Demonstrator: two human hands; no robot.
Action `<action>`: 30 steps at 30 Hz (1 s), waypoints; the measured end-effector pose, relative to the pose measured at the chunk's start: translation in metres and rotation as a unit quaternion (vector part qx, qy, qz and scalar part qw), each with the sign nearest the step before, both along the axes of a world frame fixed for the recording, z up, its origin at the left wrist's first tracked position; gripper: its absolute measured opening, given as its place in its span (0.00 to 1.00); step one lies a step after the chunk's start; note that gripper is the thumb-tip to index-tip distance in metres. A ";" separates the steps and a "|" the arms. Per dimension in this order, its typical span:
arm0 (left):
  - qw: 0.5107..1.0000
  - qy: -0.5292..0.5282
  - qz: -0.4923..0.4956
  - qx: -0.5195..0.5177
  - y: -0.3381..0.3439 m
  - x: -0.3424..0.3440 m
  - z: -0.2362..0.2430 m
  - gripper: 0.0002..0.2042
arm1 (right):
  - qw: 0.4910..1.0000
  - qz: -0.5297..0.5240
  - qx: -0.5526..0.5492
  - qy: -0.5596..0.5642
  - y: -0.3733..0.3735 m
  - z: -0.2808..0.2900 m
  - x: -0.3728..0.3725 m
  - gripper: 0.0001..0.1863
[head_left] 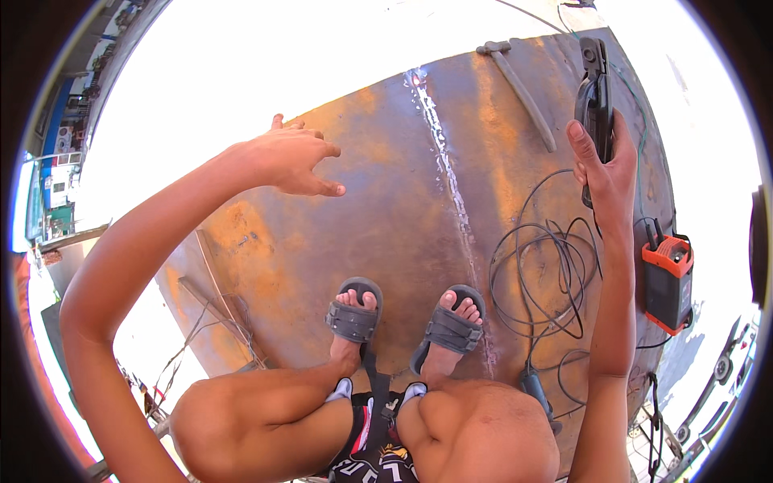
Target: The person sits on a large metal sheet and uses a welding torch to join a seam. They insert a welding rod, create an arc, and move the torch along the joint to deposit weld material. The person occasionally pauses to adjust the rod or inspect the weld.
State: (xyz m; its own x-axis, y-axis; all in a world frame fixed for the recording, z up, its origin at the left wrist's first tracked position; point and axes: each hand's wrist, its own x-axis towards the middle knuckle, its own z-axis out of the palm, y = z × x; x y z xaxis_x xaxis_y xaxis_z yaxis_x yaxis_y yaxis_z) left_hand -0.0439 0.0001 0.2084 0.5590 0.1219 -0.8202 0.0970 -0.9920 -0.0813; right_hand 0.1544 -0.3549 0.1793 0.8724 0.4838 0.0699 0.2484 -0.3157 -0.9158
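My right hand (609,171) is wrapped round a black welding electrode holder (594,97), raised over the right side of a rusty steel plate (362,209). A thin dark cable hangs near its lower end, and I see no rod in its jaws. My left hand (294,159) reaches out over the plate's left edge with its fingers spread, holding nothing. Between the two hands a whitish weld seam (440,141) runs across the plate from the far edge toward my right foot. Its far end looks bright.
A hammer (519,92) lies at the far right of the plate. Loops of black cable (523,241) spread beside my sandalled feet. An orange and black welding machine (668,282) stands right of my forearm. A chain (655,414) hangs at lower right; wires and strips (213,310) lie left.
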 end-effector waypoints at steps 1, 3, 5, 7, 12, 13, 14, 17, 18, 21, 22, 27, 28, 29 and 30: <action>1.000 -0.007 0.011 0.001 0.007 -0.008 0.008 0.44 | 1.000 0.002 0.014 0.017 0.005 0.006 0.000 0.31; 0.999 -0.032 0.038 -0.014 0.012 -0.018 0.011 0.44 | 0.999 0.015 0.014 0.050 0.012 0.015 0.000 0.30; 0.996 -0.053 0.063 -0.037 0.012 -0.020 0.006 0.44 | 0.996 0.033 -0.004 0.081 0.016 0.024 -0.002 0.30; 0.991 -0.070 0.090 -0.068 0.008 -0.021 -0.008 0.45 | 0.996 0.056 -0.073 0.017 0.017 0.033 -0.007 0.32; 0.934 -0.065 0.207 -0.284 -0.032 0.004 -0.054 0.49 | 0.973 0.090 -0.193 -0.089 0.004 0.059 -0.025 0.35; 0.918 -0.084 0.227 -0.315 -0.039 0.003 -0.065 0.49 | 0.970 0.101 -0.200 -0.093 0.002 0.061 -0.029 0.35; 0.897 -0.101 0.244 -0.354 -0.048 0.001 -0.079 0.48 | 0.966 0.109 -0.216 -0.095 0.001 0.063 -0.034 0.35; 0.802 -0.093 0.316 -0.499 -0.082 0.015 -0.096 0.46 | 0.961 0.077 -0.256 -0.072 0.004 0.068 -0.046 0.36; 0.768 -0.091 0.343 -0.533 -0.090 0.017 -0.102 0.46 | 0.960 0.074 -0.262 -0.062 0.008 0.062 -0.046 0.37; 0.719 -0.123 0.402 -0.553 -0.114 0.024 -0.125 0.45 | 0.971 0.029 -0.236 -0.022 0.046 0.040 -0.056 0.38; 0.715 -0.141 0.418 -0.542 -0.117 0.027 -0.133 0.45 | 0.977 0.018 -0.212 -0.013 0.058 0.029 -0.060 0.38; 0.723 -0.205 0.373 -0.544 -0.108 0.031 -0.178 0.49 | 0.984 -0.043 -0.155 0.071 0.087 -0.016 -0.100 0.42; 0.728 -0.204 0.361 -0.546 -0.105 0.030 -0.186 0.48 | 0.984 -0.058 -0.143 0.089 0.090 -0.026 -0.108 0.43; 0.734 -0.196 0.348 -0.550 -0.103 0.025 -0.196 0.47 | 0.982 -0.076 -0.133 0.112 0.090 -0.038 -0.118 0.44; 0.731 -0.198 0.352 -0.550 -0.101 0.019 -0.205 0.46 | 0.986 -0.077 -0.114 0.098 0.092 -0.048 -0.127 0.45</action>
